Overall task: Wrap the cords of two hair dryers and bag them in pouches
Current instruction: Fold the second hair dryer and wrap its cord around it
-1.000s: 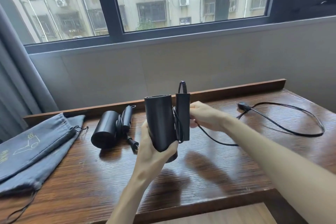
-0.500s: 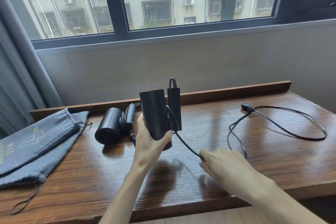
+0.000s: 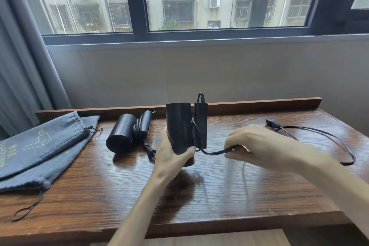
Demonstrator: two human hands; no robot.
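Left hand (image 3: 171, 158) of mine grips the upright hair dryer (image 3: 179, 126) above the desk (image 3: 219, 195); my right hand (image 3: 257, 144) pinches its cord (image 3: 213, 153) just beside it.

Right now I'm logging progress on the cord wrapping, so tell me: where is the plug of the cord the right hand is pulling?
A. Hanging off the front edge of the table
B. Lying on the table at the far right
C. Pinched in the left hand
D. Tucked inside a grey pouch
B: the plug lies on the table at the far right, beyond the right hand that grips the cord.
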